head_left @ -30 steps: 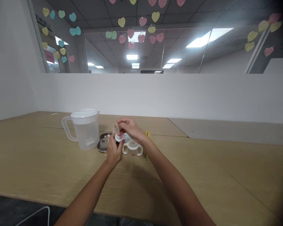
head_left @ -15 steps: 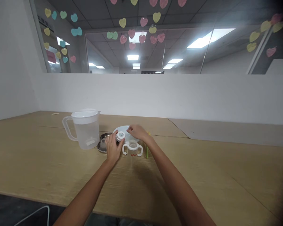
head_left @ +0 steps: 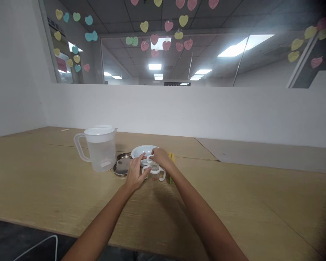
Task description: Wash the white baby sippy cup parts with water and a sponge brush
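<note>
Near tray and bowl, left fingers spread beside bottle; right fingers pinch a white cap.

The bench is showing a pale wood-look top, smooth with faint grain and a soft, dull sheen. At nine o'clock from the bottle, the pitcher is looking like cloudy, translucent plastic, satin rather than shiny. Between them, the round tray is gleaming as polished metal, its floor reflecting unevenly. Toward eleven o'clock from the bottle, the white bowl is catching light on a smooth, glossy surface. The bottle itself is appearing as clear, glossy plastic or glass, I can't tell which, with smooth white plastic-looking handles. Up at twelve o'clock, heart-shaped notes are looking like matt paper on shiny glass.
</note>
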`<move>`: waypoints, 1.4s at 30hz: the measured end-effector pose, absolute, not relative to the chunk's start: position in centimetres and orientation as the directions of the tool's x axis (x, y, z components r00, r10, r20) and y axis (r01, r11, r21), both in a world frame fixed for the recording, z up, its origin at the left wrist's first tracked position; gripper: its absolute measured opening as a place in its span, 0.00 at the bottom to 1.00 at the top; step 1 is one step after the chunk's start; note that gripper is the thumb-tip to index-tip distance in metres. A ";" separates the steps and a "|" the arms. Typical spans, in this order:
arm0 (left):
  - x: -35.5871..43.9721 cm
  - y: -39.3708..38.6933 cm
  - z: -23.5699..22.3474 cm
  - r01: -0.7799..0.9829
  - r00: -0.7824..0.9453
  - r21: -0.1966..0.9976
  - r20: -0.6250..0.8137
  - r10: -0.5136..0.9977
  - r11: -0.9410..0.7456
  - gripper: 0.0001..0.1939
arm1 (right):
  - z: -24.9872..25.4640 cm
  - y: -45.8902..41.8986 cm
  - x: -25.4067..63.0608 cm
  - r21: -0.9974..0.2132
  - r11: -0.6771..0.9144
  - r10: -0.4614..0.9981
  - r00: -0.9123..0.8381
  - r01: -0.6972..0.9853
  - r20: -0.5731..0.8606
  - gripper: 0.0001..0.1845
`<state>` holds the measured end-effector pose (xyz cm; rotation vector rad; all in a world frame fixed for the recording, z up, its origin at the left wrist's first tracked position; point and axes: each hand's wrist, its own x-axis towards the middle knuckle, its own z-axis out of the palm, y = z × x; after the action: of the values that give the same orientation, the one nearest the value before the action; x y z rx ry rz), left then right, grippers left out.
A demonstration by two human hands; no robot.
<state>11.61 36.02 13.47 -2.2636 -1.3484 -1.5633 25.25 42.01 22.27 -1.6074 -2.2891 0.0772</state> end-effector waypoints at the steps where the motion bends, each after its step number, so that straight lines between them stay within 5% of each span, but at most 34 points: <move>1: 11.7 35.9 13.5 0.696 0.143 0.366 0.773 0.618 -0.618 0.30 | 22.0 42.1 25.3 -0.245 0.351 0.928 -0.300 0.904 0.222 0.14; 8: 12.0 35.5 13.8 0.735 0.192 0.350 0.713 0.674 -0.580 0.30 | 21.5 43.9 26.1 -0.365 0.367 0.927 -0.303 0.856 0.222 0.10; 17: 11.9 35.6 13.8 0.743 0.227 0.274 0.755 0.615 -0.611 0.28 | 23.4 45.9 29.5 -0.636 0.279 0.919 -0.008 0.720 0.395 0.17; 21: 9.1 35.8 14.8 0.829 -0.224 0.393 0.886 0.407 -0.398 0.27 | 24.8 45.2 30.7 -0.708 0.286 0.913 0.042 0.646 0.406 0.18; 24: 5.5 35.8 15.2 0.712 -0.675 0.686 0.727 0.126 -0.147 0.33 | 26.2 44.2 31.1 -0.779 0.339 0.904 0.048 0.527 0.426 0.17; 26: 3.5 35.8 15.1 0.622 -0.776 0.781 0.624 0.092 -0.061 0.38 | 27.0 43.6 31.0 -0.813 0.372 0.900 0.042 0.448 0.435 0.16; 35: 1.8 37.7 12.3 0.689 -0.699 0.724 0.663 0.268 0.006 0.56 | 28.4 41.6 30.3 -0.803 0.463 0.873 -0.039 0.375 0.486 0.14; 42: 0.5 38.7 11.1 0.685 -0.683 0.727 0.665 0.303 -0.052 0.56 | 28.5 41.4 30.3 -0.806 0.459 0.876 -0.035 0.374 0.482 0.13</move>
<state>0.53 38.66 11.10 -1.0551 -1.9257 -1.7929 30.33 41.40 28.54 -1.1052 -1.6247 0.5787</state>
